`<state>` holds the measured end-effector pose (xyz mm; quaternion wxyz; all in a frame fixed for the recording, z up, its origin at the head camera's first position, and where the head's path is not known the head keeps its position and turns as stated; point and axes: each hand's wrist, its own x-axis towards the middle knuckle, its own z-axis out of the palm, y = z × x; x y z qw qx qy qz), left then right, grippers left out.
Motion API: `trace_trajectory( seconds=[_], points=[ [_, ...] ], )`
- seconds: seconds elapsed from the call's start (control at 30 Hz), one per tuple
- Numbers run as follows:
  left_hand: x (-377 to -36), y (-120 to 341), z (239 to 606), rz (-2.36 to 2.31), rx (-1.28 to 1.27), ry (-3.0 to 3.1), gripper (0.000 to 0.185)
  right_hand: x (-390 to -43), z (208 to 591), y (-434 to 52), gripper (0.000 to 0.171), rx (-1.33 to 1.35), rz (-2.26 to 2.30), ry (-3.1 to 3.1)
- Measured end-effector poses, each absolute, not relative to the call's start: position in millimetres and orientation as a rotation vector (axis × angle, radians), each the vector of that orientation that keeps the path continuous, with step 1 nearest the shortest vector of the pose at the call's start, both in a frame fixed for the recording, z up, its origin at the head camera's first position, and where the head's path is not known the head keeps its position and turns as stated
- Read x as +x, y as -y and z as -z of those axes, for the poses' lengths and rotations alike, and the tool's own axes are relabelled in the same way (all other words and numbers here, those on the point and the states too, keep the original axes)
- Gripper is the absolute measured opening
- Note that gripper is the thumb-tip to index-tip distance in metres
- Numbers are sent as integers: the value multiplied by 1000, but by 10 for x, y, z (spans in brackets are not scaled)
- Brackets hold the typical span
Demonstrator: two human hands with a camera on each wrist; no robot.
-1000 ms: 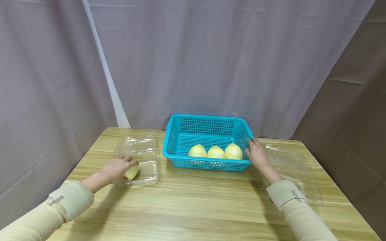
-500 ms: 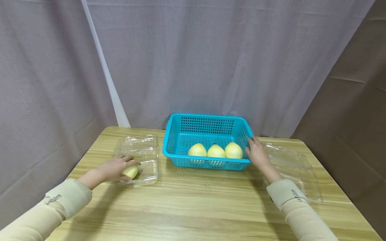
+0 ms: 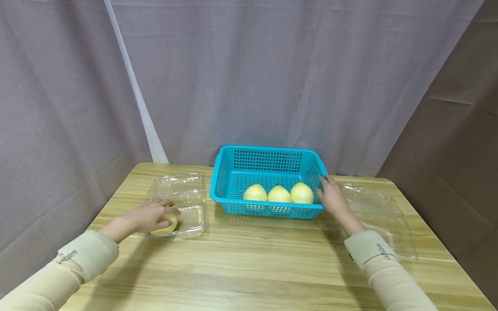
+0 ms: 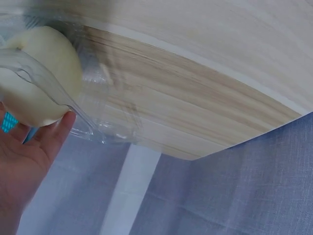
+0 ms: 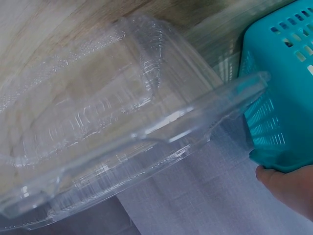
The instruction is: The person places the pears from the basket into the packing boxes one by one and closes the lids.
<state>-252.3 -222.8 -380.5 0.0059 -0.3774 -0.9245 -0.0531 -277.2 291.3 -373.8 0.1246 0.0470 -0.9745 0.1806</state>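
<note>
My left hand (image 3: 149,216) is curved over a pale yellow pear (image 3: 165,230) that lies in an open clear plastic clamshell box (image 3: 193,221) on the left. Its fingertips touch the pear's side in the left wrist view, where the thumb is not visible. My right hand (image 3: 334,199) grips the right rim of a blue plastic basket (image 3: 233,209), fingers over the edge. Inside the basket, along its front wall, sit three more pears: a left pear (image 3: 255,193), a middle pear (image 3: 279,195) and a right pear (image 3: 302,193).
A second clear clamshell box (image 3: 373,209) stands open to the right of the basket, partly behind the right forearm. The wooden table (image 3: 249,263) ends at the back against a grey curtain (image 3: 264,77).
The left hand has shifted slightly, and its pear has tipped a little toward the near left within the box. My right hand stays on the basket rim; the basket has not moved.
</note>
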Motion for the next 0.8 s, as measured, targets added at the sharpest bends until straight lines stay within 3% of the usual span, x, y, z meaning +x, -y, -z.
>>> trace_trajectory(
  seconds=[0.8],
  points=[
    [-2486, 2165, 3838, 177, -1142, 2879, 34, -2772, 3733, -2910, 48, 121, -551, 2848]
  ],
)
